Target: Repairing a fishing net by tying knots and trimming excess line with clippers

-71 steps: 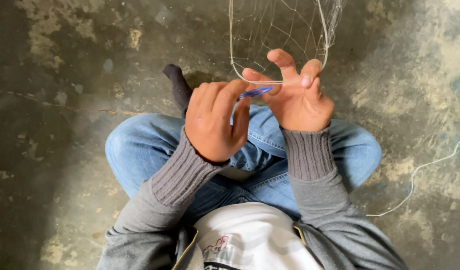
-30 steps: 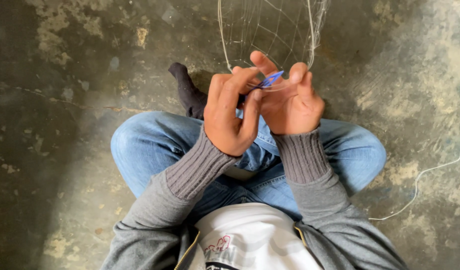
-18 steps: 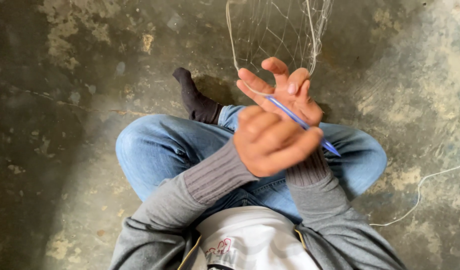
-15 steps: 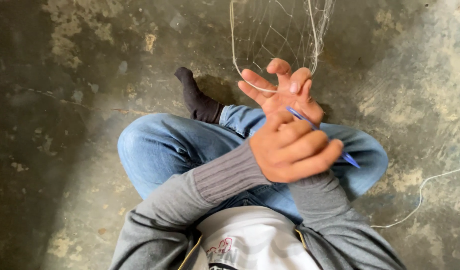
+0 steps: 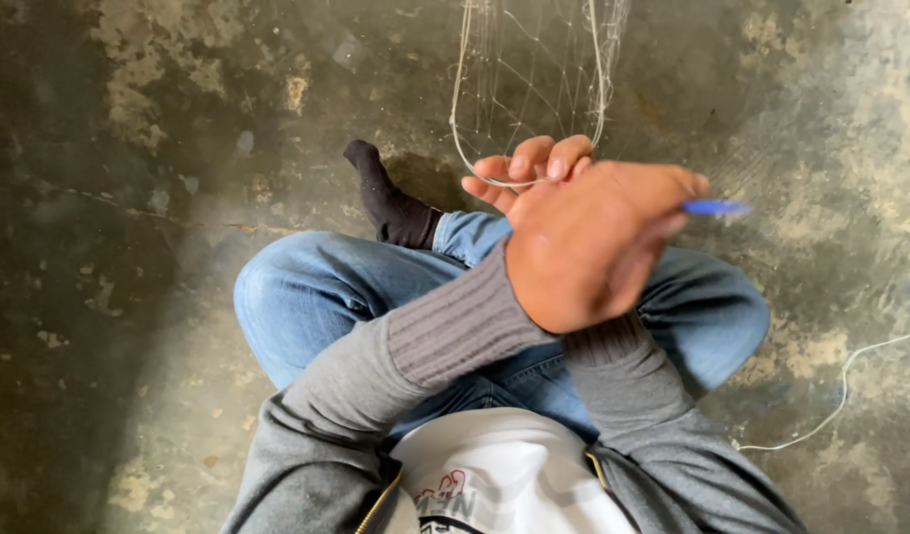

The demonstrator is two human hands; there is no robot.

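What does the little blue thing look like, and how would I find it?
Start at the blue jeans, then go up to the left hand crossed over the lap. The blue tool pokes out past its fingertips: thin, flat, bright blue, unlike the pale net nearby.

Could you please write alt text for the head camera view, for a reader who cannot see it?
A person sits cross-legged on a stained concrete floor, their left hand pulling a blue netting needle out to the right across the right hand, whose fingers hook the edge of a pale fishing net.
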